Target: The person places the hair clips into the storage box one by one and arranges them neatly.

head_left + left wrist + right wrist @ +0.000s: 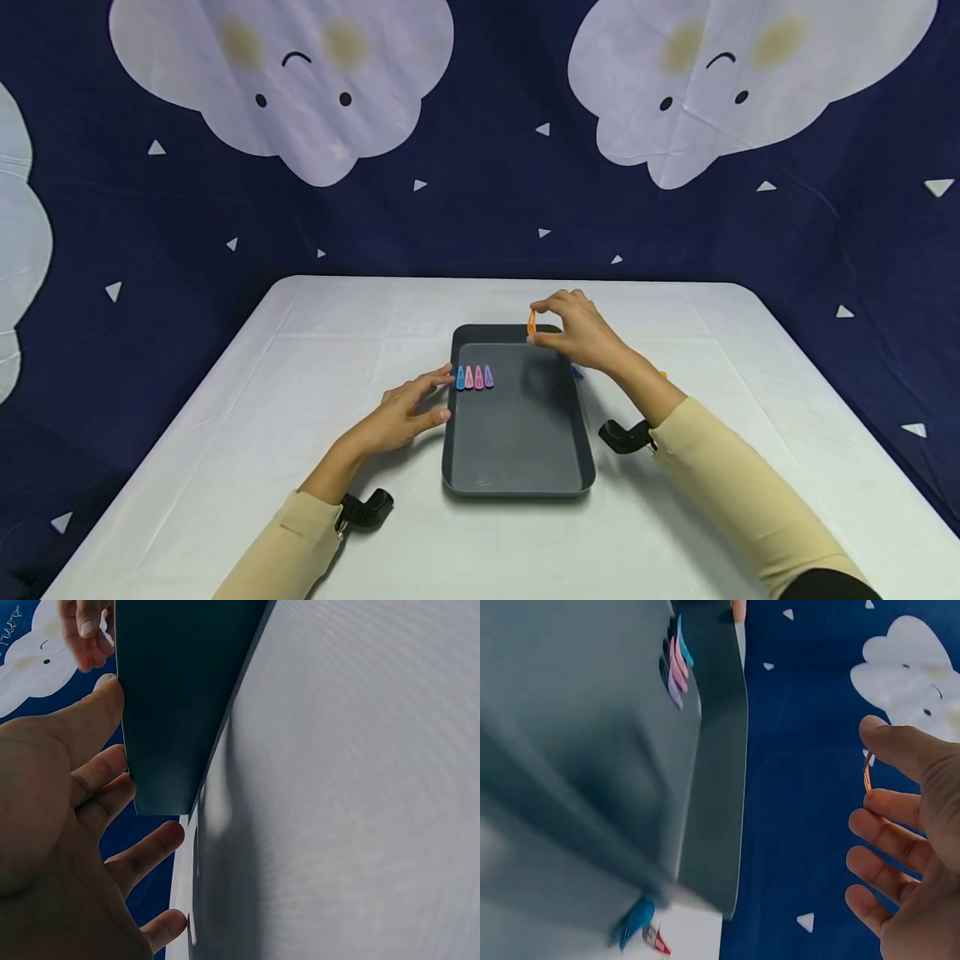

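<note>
My right hand pinches an orange hair clip between thumb and index finger, above the far right part of a grey tray. In the right wrist view the same orange clip spans thumb tip to fingertip. My left hand rests its fingertips at the tray's left rim, fingers spread and nearly straight. In the left wrist view, thumb and fingers touch the tray's side wall. Inside the tray, near its left side, blue, light pink, pink and purple clips stand in a row.
Beyond the tray's right side lies a blue clip, partly hidden by the right arm. A reddish clip lies near it in the right wrist view. An orange item peeks out behind the forearm. White cloth covers the table.
</note>
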### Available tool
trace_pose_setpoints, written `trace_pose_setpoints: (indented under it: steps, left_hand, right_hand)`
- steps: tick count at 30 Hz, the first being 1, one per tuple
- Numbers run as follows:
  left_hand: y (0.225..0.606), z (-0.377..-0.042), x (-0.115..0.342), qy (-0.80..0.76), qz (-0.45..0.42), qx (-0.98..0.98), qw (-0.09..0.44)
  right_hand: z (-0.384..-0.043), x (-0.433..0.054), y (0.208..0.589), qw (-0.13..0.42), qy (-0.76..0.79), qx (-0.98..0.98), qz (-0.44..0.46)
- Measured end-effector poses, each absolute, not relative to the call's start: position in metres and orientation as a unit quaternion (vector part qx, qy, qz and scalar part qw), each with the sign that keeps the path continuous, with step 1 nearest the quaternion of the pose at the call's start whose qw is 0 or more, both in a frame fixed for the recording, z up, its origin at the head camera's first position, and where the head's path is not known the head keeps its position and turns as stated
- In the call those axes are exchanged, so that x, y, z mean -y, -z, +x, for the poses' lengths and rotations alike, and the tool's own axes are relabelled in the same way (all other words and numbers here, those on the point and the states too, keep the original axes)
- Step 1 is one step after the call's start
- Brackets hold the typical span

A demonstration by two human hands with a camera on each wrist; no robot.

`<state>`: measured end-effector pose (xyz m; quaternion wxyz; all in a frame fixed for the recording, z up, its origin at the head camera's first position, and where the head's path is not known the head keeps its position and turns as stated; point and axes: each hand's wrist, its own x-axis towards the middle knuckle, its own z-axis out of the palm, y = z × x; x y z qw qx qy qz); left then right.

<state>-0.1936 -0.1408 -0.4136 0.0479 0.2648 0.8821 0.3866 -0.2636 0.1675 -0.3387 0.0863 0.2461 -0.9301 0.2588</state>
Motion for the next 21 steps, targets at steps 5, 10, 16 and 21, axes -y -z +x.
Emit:
trace_pose_setpoints:
  steps: [5, 10, 16, 21]
  left_hand:
    - [0.413, -0.194, 0.141, -0.387, 0.263, -0.882, 0.051]
    - [0.413, -0.194, 0.141, -0.390, 0.259, -0.882, 0.052]
    - [0.413, -0.194, 0.141, -0.393, 0.253, -0.882, 0.058]
    - [0.413, -0.194, 0.140, -0.393, 0.253, -0.882, 0.062]
  right_hand:
    - [-0.265, -0.151, 0.340, 0.078, -0.250, 0.930, 0.258]
    - [-0.266, -0.139, 0.345, 0.073, -0.246, 0.930, 0.262]
    - [-0.268, -0.131, 0.354, 0.063, -0.248, 0.930, 0.265]
    - [-0.271, -0.125, 0.362, 0.052, -0.249, 0.931, 0.260]
